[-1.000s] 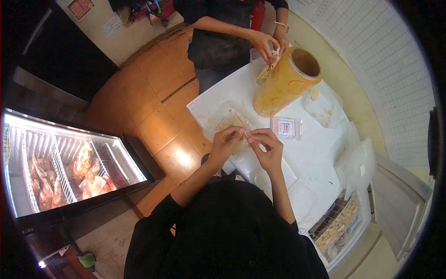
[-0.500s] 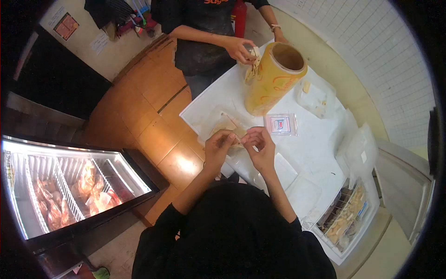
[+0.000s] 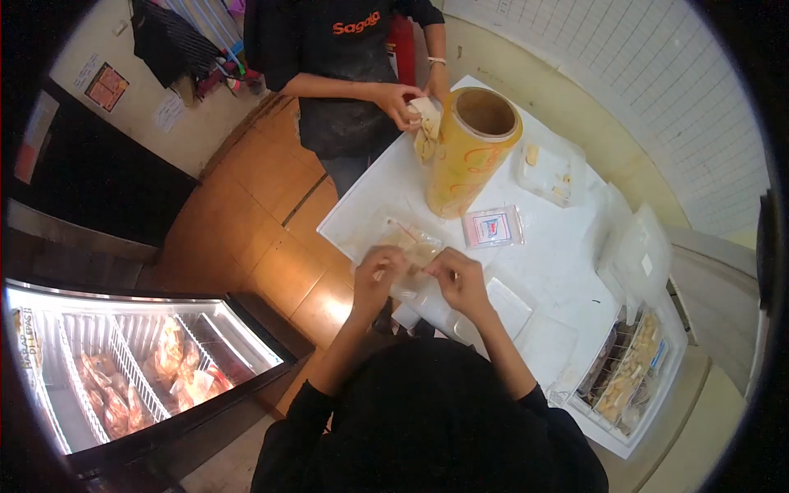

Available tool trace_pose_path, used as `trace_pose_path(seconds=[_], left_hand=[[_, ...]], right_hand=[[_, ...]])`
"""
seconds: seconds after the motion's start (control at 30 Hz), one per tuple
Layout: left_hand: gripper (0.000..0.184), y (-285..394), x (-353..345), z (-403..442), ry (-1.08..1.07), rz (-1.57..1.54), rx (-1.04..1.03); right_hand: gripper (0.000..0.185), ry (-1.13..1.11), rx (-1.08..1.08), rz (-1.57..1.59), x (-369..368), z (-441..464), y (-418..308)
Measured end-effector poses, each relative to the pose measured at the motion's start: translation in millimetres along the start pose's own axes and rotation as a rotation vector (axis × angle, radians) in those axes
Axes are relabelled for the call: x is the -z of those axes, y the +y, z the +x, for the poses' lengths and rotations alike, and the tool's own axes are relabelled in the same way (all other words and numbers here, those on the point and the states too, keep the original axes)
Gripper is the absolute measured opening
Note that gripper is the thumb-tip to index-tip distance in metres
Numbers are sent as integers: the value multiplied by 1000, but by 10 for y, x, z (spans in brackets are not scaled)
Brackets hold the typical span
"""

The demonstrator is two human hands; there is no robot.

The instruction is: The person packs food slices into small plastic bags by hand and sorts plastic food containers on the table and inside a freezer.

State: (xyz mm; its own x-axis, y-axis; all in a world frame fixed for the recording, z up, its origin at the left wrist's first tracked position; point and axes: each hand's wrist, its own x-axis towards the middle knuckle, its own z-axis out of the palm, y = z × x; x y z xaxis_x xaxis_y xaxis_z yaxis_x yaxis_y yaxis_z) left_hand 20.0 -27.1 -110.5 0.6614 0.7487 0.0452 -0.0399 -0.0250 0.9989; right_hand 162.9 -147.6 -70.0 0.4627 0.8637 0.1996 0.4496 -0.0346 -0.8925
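Observation:
My left hand [image 3: 377, 275] is slightly blurred, its fingers curled toward the thumb over the near edge of a clear plastic container [image 3: 380, 226]. Close to its right, my right hand [image 3: 462, 283] pinches with thumb and fingertips. Whatever is between the fingers of either hand is too small to make out. Pale, flat pieces lie inside the container, partly hidden by my hands. Just beyond my right hand is a flat printed packet [image 3: 493, 228].
A tall roll of yellow film [image 3: 468, 168] stands on the white table [image 3: 551, 263]. Across from me, a person's hand [image 3: 400, 107] holds a pale, folded item. Clear boxes [image 3: 637, 259] and a bin of packed goods [image 3: 629, 370] are at right; a lit freezer [image 3: 148, 370] is at left.
My hands have moved apart, the left shifting left and both slightly down. The other person's hands have come closer together around the pale item. The whole view has shifted slightly.

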Motion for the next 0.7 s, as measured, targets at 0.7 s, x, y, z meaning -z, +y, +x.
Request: trace_pose_path(seconds=[0.7], left_hand=[[24,-95,233,1142,-694,660,-248]], right_hand=[[5,293,-292,57,384,-26,252]])
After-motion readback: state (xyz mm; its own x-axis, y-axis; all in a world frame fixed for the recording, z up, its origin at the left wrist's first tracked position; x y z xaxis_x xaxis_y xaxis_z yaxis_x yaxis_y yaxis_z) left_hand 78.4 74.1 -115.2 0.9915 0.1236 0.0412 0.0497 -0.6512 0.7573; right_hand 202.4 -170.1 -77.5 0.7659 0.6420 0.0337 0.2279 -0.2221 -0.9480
